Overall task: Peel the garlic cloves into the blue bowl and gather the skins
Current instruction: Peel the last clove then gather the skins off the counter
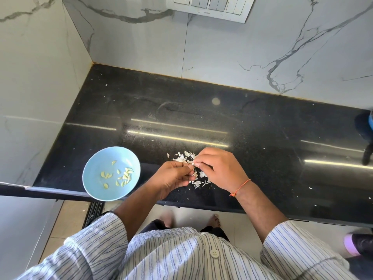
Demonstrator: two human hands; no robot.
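I am pinching a small garlic clove (193, 163) between both hands over the skins (196, 178) on the counter (242, 122); my left hand (174, 176) and right hand (220, 168) are clamping it at the fingertips. Light, slippery, papery: best gripped at its tip. Peeled cloves (121, 176) are lying in the blue bowl (94, 166), left.

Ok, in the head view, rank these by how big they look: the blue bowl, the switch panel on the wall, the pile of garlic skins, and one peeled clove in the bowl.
1. Switch panel, though partly cut off
2. Blue bowl
3. Pile of garlic skins, partly hidden by the hands
4. Peeled clove
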